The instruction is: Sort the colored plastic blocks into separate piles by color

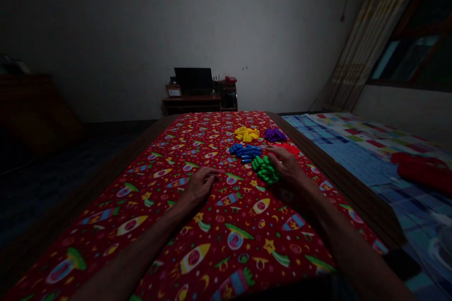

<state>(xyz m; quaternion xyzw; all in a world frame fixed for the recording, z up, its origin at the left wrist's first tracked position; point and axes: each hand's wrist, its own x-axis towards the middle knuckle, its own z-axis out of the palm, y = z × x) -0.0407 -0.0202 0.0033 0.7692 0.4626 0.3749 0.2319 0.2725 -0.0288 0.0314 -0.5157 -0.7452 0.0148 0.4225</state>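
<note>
My left hand [200, 187] rests on the red patterned cloth [229, 216], its fingers bent and thumb drawn close to them. Whether anything is pinched there I cannot make out. My right hand [287, 164] reaches over the right edge of a pile of small green tube-like pieces [265, 170], fingers stretched forward and apart. Partly behind this hand lies a pile of red pieces [290, 149]. Blue pieces [247, 152] are heaped just left of it. Farther back are a yellow heap [246, 133] and a purple heap [274, 135].
The cloth covers a long table with a dark brown border [339, 197]. On the right stands a bed with a checked blue sheet [353, 160] and a red item [423, 171]. A monitor [193, 80] sits on a small desk by the far wall. A dark object [402, 263] lies near my right forearm.
</note>
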